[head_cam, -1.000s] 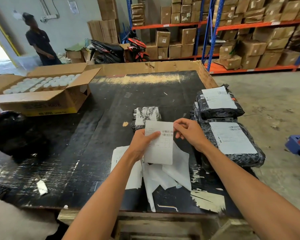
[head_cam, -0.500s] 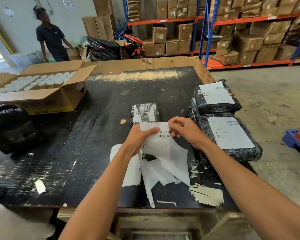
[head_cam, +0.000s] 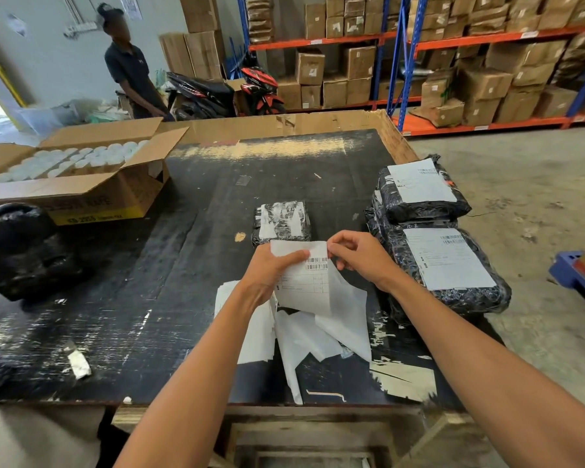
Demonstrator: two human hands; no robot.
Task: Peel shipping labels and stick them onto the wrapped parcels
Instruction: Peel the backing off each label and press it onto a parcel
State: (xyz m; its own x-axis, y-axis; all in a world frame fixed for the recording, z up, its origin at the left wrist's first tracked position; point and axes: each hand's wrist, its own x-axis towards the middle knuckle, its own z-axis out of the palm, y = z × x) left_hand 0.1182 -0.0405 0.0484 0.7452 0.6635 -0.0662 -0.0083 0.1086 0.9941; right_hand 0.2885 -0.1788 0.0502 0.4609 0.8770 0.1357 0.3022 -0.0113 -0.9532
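I hold a white shipping label (head_cam: 304, 282) with a barcode over the black table. My left hand (head_cam: 271, 268) grips its left side, thumb across the face. My right hand (head_cam: 358, 255) pinches its top right corner, where the backing sheet (head_cam: 348, 315) hangs down, partly separated. Just beyond lies a small black wrapped parcel (head_cam: 281, 222) with torn white patches and no label. To the right, two black wrapped parcels are stacked: the near one (head_cam: 453, 265) and the far one (head_cam: 419, 190), each bearing a white label.
Loose white backing sheets (head_cam: 250, 319) lie under my hands. An open carton of white-lidded jars (head_cam: 81, 184) and a black bag (head_cam: 31, 251) sit at left. A person (head_cam: 132, 79) stands beyond the table (head_cam: 149, 298) by a motorbike. Shelving with boxes fills the back right.
The backing has come away from the label's right side and now hangs down behind it. My hands stay in place. The person at the back has walked rightwards.
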